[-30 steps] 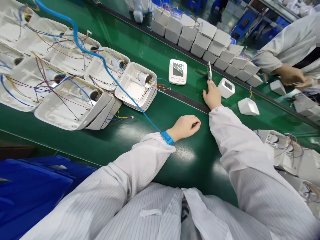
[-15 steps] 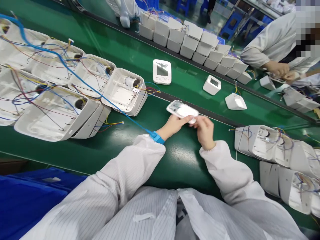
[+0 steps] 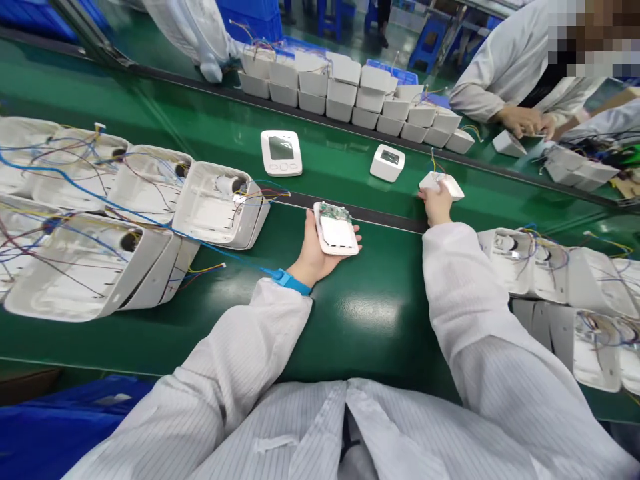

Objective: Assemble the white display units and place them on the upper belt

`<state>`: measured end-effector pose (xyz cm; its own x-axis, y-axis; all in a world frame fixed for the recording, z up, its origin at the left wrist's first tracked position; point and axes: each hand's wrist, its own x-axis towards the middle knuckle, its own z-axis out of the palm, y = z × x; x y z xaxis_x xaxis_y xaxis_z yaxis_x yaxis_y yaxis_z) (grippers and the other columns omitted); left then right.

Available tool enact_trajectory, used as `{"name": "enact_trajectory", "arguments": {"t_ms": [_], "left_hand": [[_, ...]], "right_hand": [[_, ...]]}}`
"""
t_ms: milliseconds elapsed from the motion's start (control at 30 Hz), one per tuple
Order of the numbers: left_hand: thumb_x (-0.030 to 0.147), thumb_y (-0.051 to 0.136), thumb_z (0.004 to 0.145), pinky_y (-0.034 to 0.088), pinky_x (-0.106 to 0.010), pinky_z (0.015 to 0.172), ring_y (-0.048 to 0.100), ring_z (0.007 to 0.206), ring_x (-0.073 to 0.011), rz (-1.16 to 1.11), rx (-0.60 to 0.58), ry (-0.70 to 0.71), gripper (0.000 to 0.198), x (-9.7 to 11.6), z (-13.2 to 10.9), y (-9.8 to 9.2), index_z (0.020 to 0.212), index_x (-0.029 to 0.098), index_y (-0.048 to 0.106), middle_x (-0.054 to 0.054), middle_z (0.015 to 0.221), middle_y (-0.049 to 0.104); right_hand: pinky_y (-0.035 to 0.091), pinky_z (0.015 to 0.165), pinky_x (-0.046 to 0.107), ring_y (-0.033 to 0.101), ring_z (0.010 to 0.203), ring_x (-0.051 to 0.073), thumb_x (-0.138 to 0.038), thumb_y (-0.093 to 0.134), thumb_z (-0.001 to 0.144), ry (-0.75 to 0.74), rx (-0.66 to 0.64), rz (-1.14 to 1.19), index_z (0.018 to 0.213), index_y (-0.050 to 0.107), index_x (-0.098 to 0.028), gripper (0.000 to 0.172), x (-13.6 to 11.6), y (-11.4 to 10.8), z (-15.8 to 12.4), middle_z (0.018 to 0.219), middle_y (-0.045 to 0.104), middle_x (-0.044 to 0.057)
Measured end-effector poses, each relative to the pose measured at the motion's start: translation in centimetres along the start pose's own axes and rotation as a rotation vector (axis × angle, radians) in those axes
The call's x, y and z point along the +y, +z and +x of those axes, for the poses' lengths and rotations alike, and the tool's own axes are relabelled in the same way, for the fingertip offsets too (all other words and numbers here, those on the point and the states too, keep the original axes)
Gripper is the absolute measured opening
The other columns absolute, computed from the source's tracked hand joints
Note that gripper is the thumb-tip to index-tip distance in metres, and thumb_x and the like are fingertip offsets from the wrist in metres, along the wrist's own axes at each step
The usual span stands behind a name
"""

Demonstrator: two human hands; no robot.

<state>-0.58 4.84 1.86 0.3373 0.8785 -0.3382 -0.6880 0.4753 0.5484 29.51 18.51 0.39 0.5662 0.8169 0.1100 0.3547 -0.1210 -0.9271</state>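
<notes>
My left hand (image 3: 313, 253) cradles a flat white cover panel (image 3: 336, 230) with a small circuit board at its far end, held just above the green belt (image 3: 360, 320). A blue wrist strap (image 3: 287, 280) with a blue cord circles that wrist. Farther out on the right, my right hand (image 3: 436, 203) reaches across the dark strip and closes on a white housing (image 3: 445, 185) with short wires. A white monitor unit (image 3: 281, 153) with a screen lies face up beyond, and a small white box (image 3: 387, 163) sits near it.
Open white housings with coloured wires (image 3: 125, 213) crowd the left of the belt, more stand at the right (image 3: 550, 267). A row of white boxes (image 3: 350, 93) lines the far side. Another person's hands (image 3: 525, 123) work at far right. A blue bin (image 3: 55, 427) sits below left.
Both hands held the cover panel together; now my left hand keeps it alone, and my right hand has reached out to the white wired housing on the far belt.
</notes>
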Motion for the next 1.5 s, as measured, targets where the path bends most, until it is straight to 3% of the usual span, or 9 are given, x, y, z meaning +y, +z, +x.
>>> {"name": "enact_trajectory", "arguments": {"t_ms": [167,267,500,600,733,1067,1167,1300,1500], "left_hand": [[0.064,0.041,0.086,0.057,-0.050,0.083,0.072,0.089,-0.0314,0.023,0.022,-0.037,0.063,0.4,-0.1,-0.1,0.116,0.013,0.063,-0.015,0.112,0.071],[0.057,0.049,0.083,0.058,-0.046,0.081,0.073,0.085,-0.0299,0.042,0.038,0.011,0.056,0.0,0.1,-0.2,0.110,0.010,0.065,-0.016,0.106,0.073],[0.059,0.066,0.074,0.057,-0.036,0.084,0.072,0.092,-0.0235,0.097,0.114,0.474,0.057,-1.1,0.8,-1.3,0.113,0.018,0.064,-0.010,0.120,0.070],[0.056,0.069,0.074,0.056,-0.037,0.087,0.071,0.097,-0.0244,0.171,0.034,0.562,0.055,-1.6,0.3,-1.5,0.115,0.019,0.064,-0.010,0.127,0.067],[0.055,0.074,0.072,0.055,-0.040,0.091,0.069,0.104,-0.0288,0.382,-0.060,0.575,0.058,-2.1,-1.0,-1.4,0.114,0.016,0.066,-0.015,0.129,0.065],[0.048,0.059,0.091,0.048,-0.046,0.103,0.061,0.121,-0.0326,0.608,-0.212,0.639,0.047,-3.9,-4.6,-1.5,0.126,0.018,0.063,-0.015,0.138,0.060],[0.047,0.059,0.091,0.047,-0.047,0.106,0.059,0.124,-0.0328,0.584,-0.233,0.591,0.048,-4.6,-5.1,-1.9,0.130,0.020,0.062,-0.013,0.140,0.058],[0.051,0.066,0.084,0.046,-0.048,0.108,0.059,0.123,-0.0338,0.553,-0.225,0.520,0.055,-4.8,-4.8,-1.8,0.129,0.020,0.062,-0.013,0.137,0.061],[0.050,0.072,0.078,0.043,-0.046,0.111,0.060,0.123,-0.0328,0.550,-0.195,0.545,0.053,-4.3,-4.3,-1.5,0.122,0.021,0.067,-0.010,0.127,0.067]], "right_hand": [[0.048,0.096,0.042,0.067,0.090,0.023,-0.033,0.058,0.080,-0.182,0.154,-0.161,0.093,0.067,-0.015,0.024,1.7,-0.9,-1.0,0.085,0.072,0.006],[0.051,0.082,0.034,0.065,0.072,0.018,-0.043,0.048,0.088,-0.283,0.186,-0.011,0.082,0.065,-0.017,0.032,1.7,-1.9,-4.2,0.069,0.068,0.002],[0.036,0.053,0.024,0.045,0.051,0.011,-0.040,0.060,0.084,-0.494,-0.382,-0.087,0.059,0.057,-0.020,0.033,1.3,-5.3,-15.2,0.052,0.050,-0.004],[0.036,0.051,0.025,0.044,0.049,0.011,-0.039,0.058,0.089,-0.558,-0.545,-0.156,0.070,0.062,-0.021,0.026,0.5,-6.0,-18.7,0.053,0.050,-0.005],[0.044,0.054,0.027,0.053,0.049,0.013,-0.034,0.054,0.094,-0.648,-0.516,-0.255,0.104,0.066,-0.023,0.019,-0.5,-7.9,-21.0,0.056,0.058,-0.005],[0.060,0.070,0.035,0.074,0.086,0.021,-0.013,0.054,0.090,-0.930,-0.701,-0.337,0.141,0.046,-0.028,0.054,-0.4,-13.2,-28.7,0.107,0.075,0.006],[0.060,0.072,0.032,0.074,0.089,0.019,-0.016,0.058,0.092,-1.043,-0.695,-0.334,0.134,0.053,-0.025,0.043,-1.8,-12.9,-28.8,0.107,0.075,0.007],[0.056,0.070,0.030,0.070,0.077,0.016,-0.020,0.055,0.096,-1.102,-0.707,-0.346,0.113,0.068,-0.025,0.022,-5.9,-10.7,-24.4,0.088,0.075,0.004],[0.054,0.073,0.031,0.067,0.084,0.018,-0.034,0.065,0.090,-0.834,-0.845,-0.216,0.083,0.074,-0.023,0.016,-10.1,-4.6,-18.9,0.089,0.071,0.004]]}}
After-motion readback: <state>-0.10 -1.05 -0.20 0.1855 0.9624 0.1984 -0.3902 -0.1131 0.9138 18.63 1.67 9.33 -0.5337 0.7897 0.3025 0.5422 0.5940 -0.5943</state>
